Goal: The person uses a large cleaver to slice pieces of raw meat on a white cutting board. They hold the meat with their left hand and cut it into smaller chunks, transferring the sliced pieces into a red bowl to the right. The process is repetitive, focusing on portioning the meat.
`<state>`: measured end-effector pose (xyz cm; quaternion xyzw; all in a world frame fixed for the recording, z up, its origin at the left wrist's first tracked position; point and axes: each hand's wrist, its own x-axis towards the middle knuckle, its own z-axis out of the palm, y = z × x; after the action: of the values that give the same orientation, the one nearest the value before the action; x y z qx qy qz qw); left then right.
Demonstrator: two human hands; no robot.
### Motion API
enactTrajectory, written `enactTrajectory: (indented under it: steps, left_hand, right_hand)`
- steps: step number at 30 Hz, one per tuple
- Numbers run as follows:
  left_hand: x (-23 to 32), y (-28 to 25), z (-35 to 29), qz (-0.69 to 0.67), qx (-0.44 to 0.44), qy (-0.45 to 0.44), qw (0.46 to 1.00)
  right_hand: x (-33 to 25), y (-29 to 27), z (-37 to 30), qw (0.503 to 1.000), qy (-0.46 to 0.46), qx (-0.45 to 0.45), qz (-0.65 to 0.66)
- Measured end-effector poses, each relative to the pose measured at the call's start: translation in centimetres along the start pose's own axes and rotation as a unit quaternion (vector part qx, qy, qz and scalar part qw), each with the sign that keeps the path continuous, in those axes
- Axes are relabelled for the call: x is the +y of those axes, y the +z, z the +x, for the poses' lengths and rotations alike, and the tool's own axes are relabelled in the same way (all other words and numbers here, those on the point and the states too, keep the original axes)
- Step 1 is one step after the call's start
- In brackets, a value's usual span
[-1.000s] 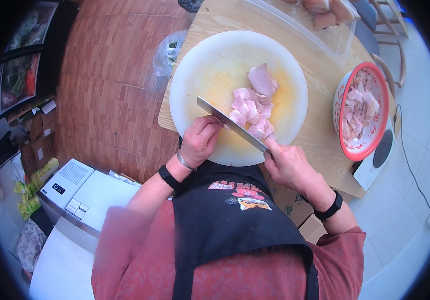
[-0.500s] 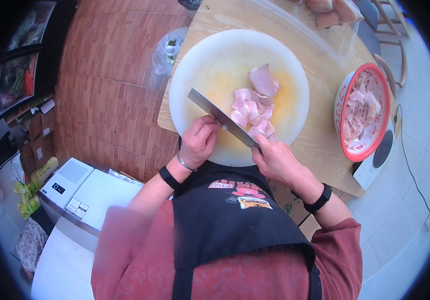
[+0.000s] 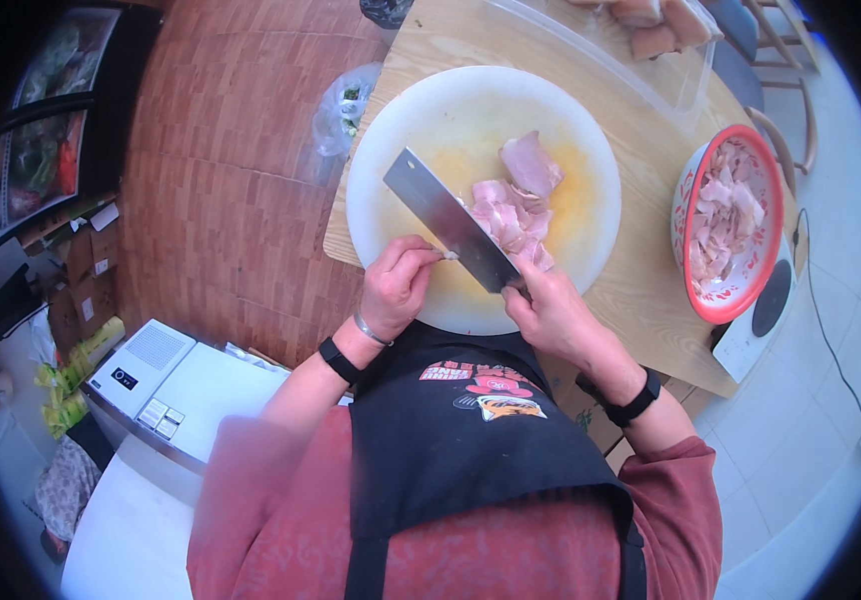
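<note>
The right hand (image 3: 556,308), at the near right edge of the round cutting board (image 3: 391,120), has its fingers wrapped around the handle of a broad cleaver (image 3: 451,220). The blade slants over the board toward its far left side; whether it touches the surface I cannot tell. The left hand (image 3: 396,285) is at the board's near left edge, thumb and forefinger pressed together on a small pale scrap (image 3: 451,256) beside the blade. Pink meat slices (image 3: 516,222) lie heaped right of the board's centre, with a larger meat piece (image 3: 531,165) just beyond them.

Nearer the wearer than the board, a black apron (image 3: 451,470) carries block lettering, partly lost in folds, around a cartoon animal print (image 3: 506,398). Well left of the board and nearer the wearer, a white machine (image 3: 221,390) shows a small dark panel (image 3: 124,379) and a pale label (image 3: 161,418) whose lines are too small to read. Cartons (image 3: 91,300) farther left bear small white stickers, also illegible. Right of the board, a red-rimmed basin (image 3: 777,230) decorated with red patterns holds more slices (image 3: 726,215). Beyond the board, pale meat blocks (image 3: 671,28) lie by a clear tray (image 3: 641,70).
</note>
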<state>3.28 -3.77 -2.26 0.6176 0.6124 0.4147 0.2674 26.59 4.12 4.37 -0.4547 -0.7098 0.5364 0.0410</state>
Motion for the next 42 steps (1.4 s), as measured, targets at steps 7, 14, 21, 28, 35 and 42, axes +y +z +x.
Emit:
enactTrajectory:
  steps: [7,14,21,28,35,42]
  left_hand:
    - [0.0,-0.1,0.3,-0.009,-0.002,0.002,1.0]
    - [-0.4,0.0,0.0,-0.014,0.004,-0.016,1.0]
    - [-0.1,0.1,0.3,0.013,-0.006,-0.023,1.0]
    - [0.8,1.2,1.4,0.08,-0.044,-0.028,0.995]
    - [3.9,4.0,8.0,-0.073,-0.042,-0.052,0.995]
    - [4.1,5.1,15.1,0.204,-0.16,0.225,0.939]
  right_hand:
    - [-0.6,-0.3,-0.7,0.997,0.061,-0.049,0.02]
    - [0.8,1.6,0.6,0.997,0.022,-0.017,0.072]
    - [0.9,5.9,3.2,0.995,-0.013,0.079,0.05]
    - [2.2,3.1,0.2,0.985,-0.056,0.125,-0.109]
    - [1.6,-0.9,-3.7,0.973,0.013,0.225,-0.043]
    - [1.9,-2.2,-7.1,0.844,0.127,0.267,0.448]
